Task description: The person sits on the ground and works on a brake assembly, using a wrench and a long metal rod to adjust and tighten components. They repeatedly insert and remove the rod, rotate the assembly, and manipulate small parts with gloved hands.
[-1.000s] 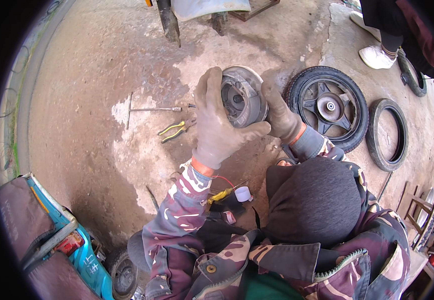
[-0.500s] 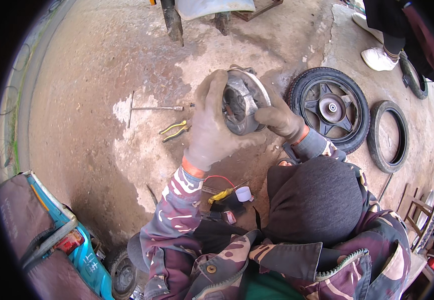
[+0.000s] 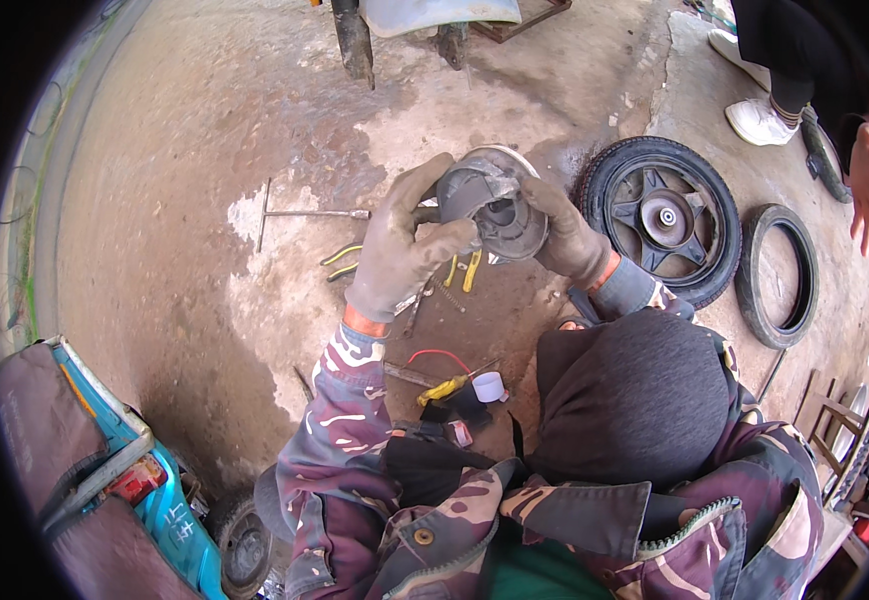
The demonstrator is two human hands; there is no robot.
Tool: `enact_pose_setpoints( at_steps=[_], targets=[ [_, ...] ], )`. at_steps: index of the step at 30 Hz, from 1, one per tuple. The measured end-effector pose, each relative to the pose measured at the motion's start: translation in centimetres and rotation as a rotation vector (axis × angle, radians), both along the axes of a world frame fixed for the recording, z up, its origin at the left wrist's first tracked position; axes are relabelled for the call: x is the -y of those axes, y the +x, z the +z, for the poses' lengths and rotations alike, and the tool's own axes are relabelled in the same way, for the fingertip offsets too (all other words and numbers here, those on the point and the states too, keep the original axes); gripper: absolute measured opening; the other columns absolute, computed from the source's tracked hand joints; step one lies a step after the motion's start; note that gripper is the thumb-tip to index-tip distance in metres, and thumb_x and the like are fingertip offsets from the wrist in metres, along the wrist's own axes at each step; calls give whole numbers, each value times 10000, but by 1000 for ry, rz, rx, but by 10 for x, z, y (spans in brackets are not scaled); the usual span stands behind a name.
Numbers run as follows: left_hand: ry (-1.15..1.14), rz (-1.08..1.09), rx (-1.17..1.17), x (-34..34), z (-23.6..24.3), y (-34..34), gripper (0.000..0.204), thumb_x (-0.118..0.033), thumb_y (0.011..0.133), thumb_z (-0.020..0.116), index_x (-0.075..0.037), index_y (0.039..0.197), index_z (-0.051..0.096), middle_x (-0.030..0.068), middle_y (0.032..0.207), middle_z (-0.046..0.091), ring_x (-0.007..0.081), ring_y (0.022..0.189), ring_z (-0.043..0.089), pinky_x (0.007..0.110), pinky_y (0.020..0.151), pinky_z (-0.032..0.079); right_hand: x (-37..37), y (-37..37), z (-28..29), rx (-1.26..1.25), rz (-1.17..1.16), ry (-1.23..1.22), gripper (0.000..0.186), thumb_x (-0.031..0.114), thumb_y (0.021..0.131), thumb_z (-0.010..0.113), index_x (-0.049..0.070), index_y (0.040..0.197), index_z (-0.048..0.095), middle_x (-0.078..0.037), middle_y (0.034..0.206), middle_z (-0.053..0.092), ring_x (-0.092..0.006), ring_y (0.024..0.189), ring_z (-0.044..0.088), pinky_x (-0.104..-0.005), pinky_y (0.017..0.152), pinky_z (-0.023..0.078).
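Both gloved hands hold a round grey metal hub part, like a brake plate [image 3: 500, 212], with a recessed, raised centre facing up. My left hand [image 3: 403, 245] grips its left side, thumb along the lower edge; my right hand [image 3: 570, 235] grips the right side. On the concrete beneath lie yellow-handled pliers [image 3: 343, 262], a second yellow-handled tool [image 3: 471, 270], a small spring [image 3: 448, 297] and a T-handle wrench [image 3: 310, 213]. Nearer my body are a yellow-handled screwdriver [image 3: 440, 391], a red wire [image 3: 437, 355] and a small white cylinder [image 3: 488, 386].
A tyred spoked alloy wheel [image 3: 621, 219] and a loose tyre [image 3: 750, 275] lie at right. A co-worker's leg [image 3: 785, 70] and hand [image 3: 868, 190] are beyond. A teal vehicle [image 3: 170, 510] is lower left; a grey vehicle part [image 3: 425, 15] stands at top.
The hub part has turned in my hands to show more of its centre. My left hand shifted down-left, uncovering tools beneath. The co-worker's hand has appeared at right.
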State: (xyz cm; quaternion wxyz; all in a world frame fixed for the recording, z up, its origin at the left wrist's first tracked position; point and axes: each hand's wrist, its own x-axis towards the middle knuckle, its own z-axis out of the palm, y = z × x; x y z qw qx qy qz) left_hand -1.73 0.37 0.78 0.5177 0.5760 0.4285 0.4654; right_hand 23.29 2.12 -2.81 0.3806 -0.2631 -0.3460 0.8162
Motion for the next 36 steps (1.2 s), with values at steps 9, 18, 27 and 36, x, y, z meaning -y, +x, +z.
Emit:
enact_pose_setpoints(
  at_steps=[9, 18, 27, 36],
  targets=[
    [171, 169, -354, 2, 9, 14, 662, -178, 794, 856, 30, 1379, 626, 202, 1220, 648, 279, 1128, 666, 387, 953, 581, -7, 7, -53, 396, -86, 490, 878, 727, 1079, 309, -6, 1509, 529, -198, 1542, 550, -300, 1436, 531, -432, 1203, 419],
    [203, 358, -315, 1, -11, 18, 586, -191, 785, 838, 42, 1291, 655, 200, 1157, 664, 289, 1023, 694, 386, 921, 582, -1, -12, 8, 468, -291, 340, 766, 676, 1085, 444, 25, 1475, 552, -119, 1308, 633, -200, 1217, 605, -398, 1081, 497],
    [-283, 169, 596, -7, -76, -35, 778, -496, 984, 749, 33, 1495, 494, 166, 1250, 678, 261, 1064, 712, 455, 937, 652, -12, -8, 29, -242, -207, -172, 728, 636, 1033, 563, 55, 1471, 555, -152, 1397, 661, -320, 1262, 664, -502, 1120, 524],
    [-586, 441, -76, 39, -235, -83, 377, -200, 1036, 674, 25, 1339, 678, 146, 1179, 746, 263, 1001, 727, 375, 910, 590, -12, -11, 45, -347, -98, -320, 879, 744, 1029, 425, 59, 1580, 457, -226, 1579, 519, -438, 1437, 527, -659, 1216, 393]
  ],
)
